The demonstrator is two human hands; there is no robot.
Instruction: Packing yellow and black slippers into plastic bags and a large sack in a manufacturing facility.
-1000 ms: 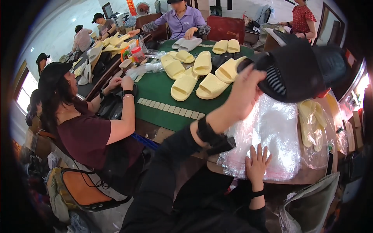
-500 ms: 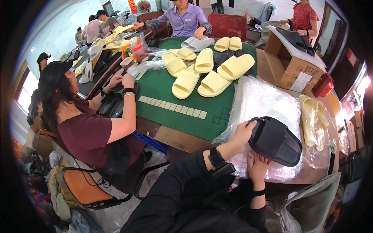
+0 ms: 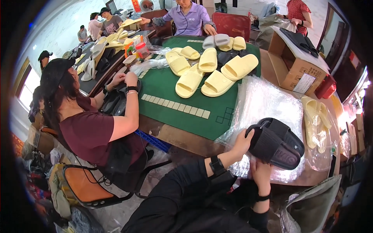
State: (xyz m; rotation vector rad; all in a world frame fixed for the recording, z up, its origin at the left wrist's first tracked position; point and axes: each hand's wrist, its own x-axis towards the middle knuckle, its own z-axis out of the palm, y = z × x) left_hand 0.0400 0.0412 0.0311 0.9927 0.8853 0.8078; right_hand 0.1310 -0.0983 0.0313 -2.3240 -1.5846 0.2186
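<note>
A pair of black slide slippers (image 3: 286, 156), stacked slightly offset with an open toe and strap showing, is tilted over a pile of clear plastic bags (image 3: 268, 101) at the table's near right. My left hand (image 3: 241, 144) is closed around their left end, thumb on top. Just below them, my right hand (image 3: 261, 173) is raised against the slippers' lower edge and the bags. Its fingertips are mostly hidden, so what they grip is unclear.
Pale yellow slippers (image 3: 211, 75) lie on the green mat (image 3: 163, 122) beside a row of cream tiles (image 3: 175, 106). Bagged yellow slippers (image 3: 315, 124) and a cardboard box (image 3: 297, 66) are at right. A seated co-worker (image 3: 89, 120) is at left; another sits across.
The black slippers have turned in my hands, so the pair and its open end now show. My right fingers have slipped lower. Across the table, the co-worker's grey slippers have shifted right and look blurred.
</note>
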